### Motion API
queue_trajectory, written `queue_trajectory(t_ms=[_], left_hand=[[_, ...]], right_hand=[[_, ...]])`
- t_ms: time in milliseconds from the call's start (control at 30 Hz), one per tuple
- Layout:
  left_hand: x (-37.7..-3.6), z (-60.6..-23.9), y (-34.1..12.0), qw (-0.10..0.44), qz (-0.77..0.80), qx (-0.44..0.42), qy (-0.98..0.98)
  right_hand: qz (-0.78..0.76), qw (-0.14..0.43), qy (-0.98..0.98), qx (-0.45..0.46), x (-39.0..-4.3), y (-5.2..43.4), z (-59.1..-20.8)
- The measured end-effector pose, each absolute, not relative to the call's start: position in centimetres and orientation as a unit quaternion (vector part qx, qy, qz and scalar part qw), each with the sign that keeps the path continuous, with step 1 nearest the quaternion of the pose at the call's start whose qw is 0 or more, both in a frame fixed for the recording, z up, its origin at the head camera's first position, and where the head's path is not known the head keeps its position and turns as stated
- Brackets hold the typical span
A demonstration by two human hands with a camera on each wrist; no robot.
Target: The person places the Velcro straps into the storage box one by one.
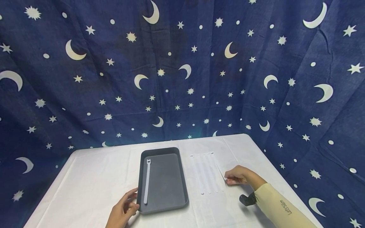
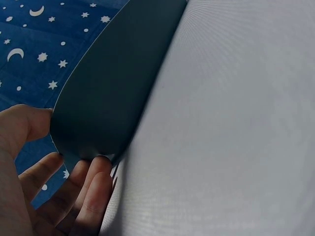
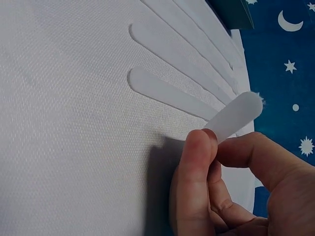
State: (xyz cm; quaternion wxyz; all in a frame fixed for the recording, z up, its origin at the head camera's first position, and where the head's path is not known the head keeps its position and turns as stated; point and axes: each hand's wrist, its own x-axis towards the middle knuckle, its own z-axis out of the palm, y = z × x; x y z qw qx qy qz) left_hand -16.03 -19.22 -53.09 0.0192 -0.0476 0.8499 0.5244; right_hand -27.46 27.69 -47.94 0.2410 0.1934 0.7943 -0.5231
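A white cable strap point(image 3: 236, 114) with a rounded end is pinched between the thumb and fingers of my right hand point(image 1: 237, 175), to the right of a row of similar straps. Those white straps point(image 1: 203, 174) lie side by side on the cloth; their rounded ends show in the right wrist view. My left hand point(image 1: 123, 210) holds the near left corner of a dark grey tray point(image 1: 183, 190), its thumb and fingers against the wall. Inside the tray, along its left side, lies one white strap point(image 1: 147, 182) with a slotted head at the far end.
White cloth point(image 1: 94, 177) covers the table. A dark blue curtain point(image 1: 171, 79) with moons and stars hangs behind and to the right. Below the right wrist, a black device point(image 1: 247, 199) sticks out beside the pale sleeve point(image 1: 280, 205).
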Motion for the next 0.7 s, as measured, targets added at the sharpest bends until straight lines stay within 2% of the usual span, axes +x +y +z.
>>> queue_trajectory(t_ms=[700], left_hand=[[-16.07,-53.13,-19.37,0.017,0.535,-0.035,0.844]], right_hand=[[-0.529,0.241,0.792,0.188,-26.82,28.09,-47.95]])
